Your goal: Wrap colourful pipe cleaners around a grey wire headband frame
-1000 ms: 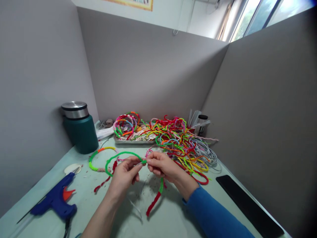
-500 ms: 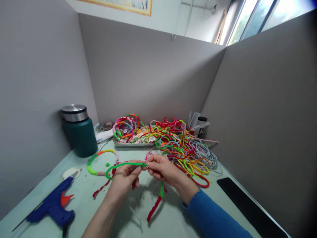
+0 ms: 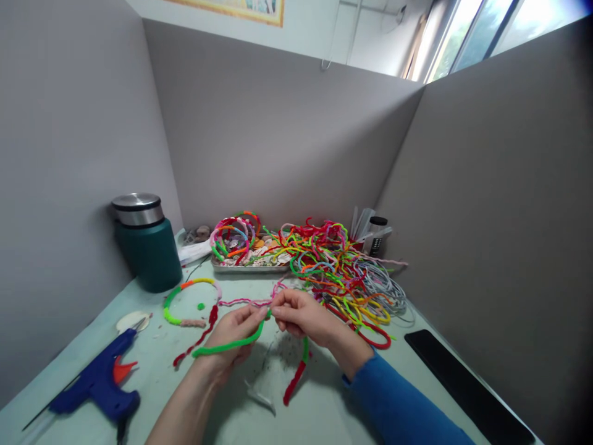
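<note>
Between my fingers, over the middle of the table, is a green pipe cleaner [image 3: 231, 346]. My left hand [image 3: 234, 337] pinches it near one end, and its loose length curves back across that hand. With thumb and forefinger my right hand [image 3: 301, 315] grips the same piece right beside the left fingertips. A strand with a red fuzzy end [image 3: 294, 383] and a green stretch hangs below my right hand; how it joins the held piece is hidden. Left of my hands lie a multicoloured ring [image 3: 173, 296] and a dark red twisted strand [image 3: 197, 340].
A blue glue gun [image 3: 99, 377] lies at the left, before a green thermos [image 3: 148, 247]. Behind my hands stand a metal tray [image 3: 250, 269] of buttons and rings and a heap of pipe cleaners [image 3: 328, 259]. A black strip [image 3: 463, 383] lies at the right.
The green pipe cleaner's loose length has swung down toward me, now lying over my left hand. My left hand has turned slightly; the red-ended strand has shifted a little right.
</note>
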`<state>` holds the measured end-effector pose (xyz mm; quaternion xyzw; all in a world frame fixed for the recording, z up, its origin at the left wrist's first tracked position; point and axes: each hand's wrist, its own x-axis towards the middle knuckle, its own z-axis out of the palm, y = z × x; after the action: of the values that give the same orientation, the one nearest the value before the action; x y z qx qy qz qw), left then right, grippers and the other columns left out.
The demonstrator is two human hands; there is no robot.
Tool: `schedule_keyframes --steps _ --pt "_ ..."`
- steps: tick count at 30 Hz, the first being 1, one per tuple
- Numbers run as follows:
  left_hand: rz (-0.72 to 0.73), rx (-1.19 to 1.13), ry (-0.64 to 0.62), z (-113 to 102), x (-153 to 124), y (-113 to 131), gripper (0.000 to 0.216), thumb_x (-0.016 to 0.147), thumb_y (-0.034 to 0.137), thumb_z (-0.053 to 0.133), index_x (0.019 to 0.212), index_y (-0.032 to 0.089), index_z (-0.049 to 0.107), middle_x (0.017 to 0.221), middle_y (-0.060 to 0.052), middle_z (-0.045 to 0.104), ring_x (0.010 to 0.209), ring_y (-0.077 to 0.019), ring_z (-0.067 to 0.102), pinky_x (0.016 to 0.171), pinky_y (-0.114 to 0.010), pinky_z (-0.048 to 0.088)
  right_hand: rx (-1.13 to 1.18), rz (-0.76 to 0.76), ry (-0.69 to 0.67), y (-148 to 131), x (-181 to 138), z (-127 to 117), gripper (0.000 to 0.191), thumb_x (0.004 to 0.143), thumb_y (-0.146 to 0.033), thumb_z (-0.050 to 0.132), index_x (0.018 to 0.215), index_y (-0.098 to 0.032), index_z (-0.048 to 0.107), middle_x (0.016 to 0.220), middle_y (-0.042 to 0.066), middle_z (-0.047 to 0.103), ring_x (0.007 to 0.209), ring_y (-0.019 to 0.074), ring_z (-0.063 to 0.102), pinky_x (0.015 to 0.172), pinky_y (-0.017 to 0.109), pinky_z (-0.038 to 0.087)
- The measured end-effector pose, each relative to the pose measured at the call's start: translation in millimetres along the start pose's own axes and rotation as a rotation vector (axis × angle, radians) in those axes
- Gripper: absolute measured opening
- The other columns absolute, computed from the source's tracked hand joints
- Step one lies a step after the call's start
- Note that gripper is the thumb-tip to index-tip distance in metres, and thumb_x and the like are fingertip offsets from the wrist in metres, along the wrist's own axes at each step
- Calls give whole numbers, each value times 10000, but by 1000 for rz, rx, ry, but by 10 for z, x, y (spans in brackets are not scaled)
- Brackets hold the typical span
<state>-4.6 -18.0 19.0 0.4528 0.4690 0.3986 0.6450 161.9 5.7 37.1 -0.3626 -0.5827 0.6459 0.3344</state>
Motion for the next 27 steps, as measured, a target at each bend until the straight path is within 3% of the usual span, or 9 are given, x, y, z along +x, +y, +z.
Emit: schedule_keyframes --steps 6,11,18,21,27 --pt "132 40 -8 -17 65 -29 429 578 538 710 678 156 544 371 122 320 331 -21 209 344 -168 111 19 2 -11 9 10 -24 278 702 -380 668 776 -163 510 510 -66 536 331 22 324 317 155 196" --pt "159 134 -6 -6 32 -2 373 646 505 661 751 153 596 413 92 439 314 -33 264 345 -186 161 31 7 7 1 9 -14 292 690 -385 676 773 -162 508 501 -65 535 328 21 315 319 156 178" --pt "358 279 125 -3 79 -72 284 671 395 644 772 129 660 497 34 536 456 -83 422 457 -191 304 33 15 24 10 15 -9 290 692 -389 671 774 -160 512 497 -65 528 338 25 319 337 164 166" --pt "341 337 146 -7 68 -89 274 697 401 621 783 148 676 486 23 567 431 -92 435 441 -192 300 28 17 31 13 16 -5 289 688 -389 669 768 -160 512 500 -64 527 341 24 316 343 167 161" --pt "292 385 221 18 11 -50 251 698 399 618 790 186 714 673 -24 696 384 -90 439 375 -196 273 15 26 46 14 20 -2 295 685 -402 666 765 -164 511 492 -66 520 337 28 318 336 170 166"
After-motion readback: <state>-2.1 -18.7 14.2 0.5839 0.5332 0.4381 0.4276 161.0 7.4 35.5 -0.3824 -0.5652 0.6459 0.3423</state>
